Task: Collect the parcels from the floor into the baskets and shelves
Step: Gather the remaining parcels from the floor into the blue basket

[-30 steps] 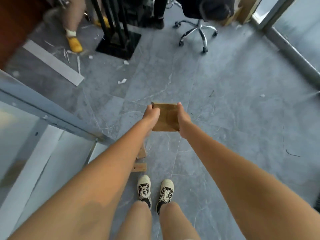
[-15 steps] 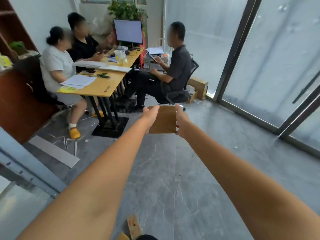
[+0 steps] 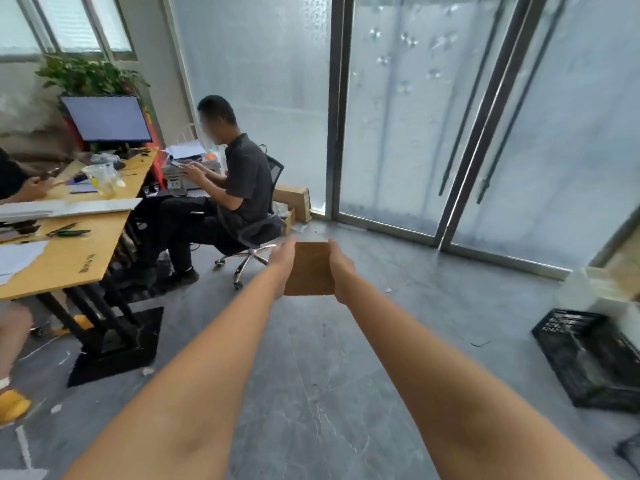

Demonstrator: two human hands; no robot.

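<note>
A small brown cardboard parcel (image 3: 309, 268) is held out at arm's length, above the grey floor. My left hand (image 3: 283, 265) grips its left edge and my right hand (image 3: 341, 270) grips its right edge; the fingers are mostly hidden behind the box. A black plastic crate basket (image 3: 588, 358) stands on the floor at the right, well away from the parcel. The corner of a second dark basket (image 3: 630, 452) shows at the lower right edge.
A wooden desk (image 3: 69, 258) on a black base stands at the left, with people seated around it. One person sits on a wheeled office chair (image 3: 252, 237) ahead. Glass doors (image 3: 450, 133) fill the far wall. White boxes (image 3: 595, 289) sit behind the crate.
The view has swung up from the floor and turned to the right. The parcel stays between both hands. The black crate basket has come into sight at the right.
</note>
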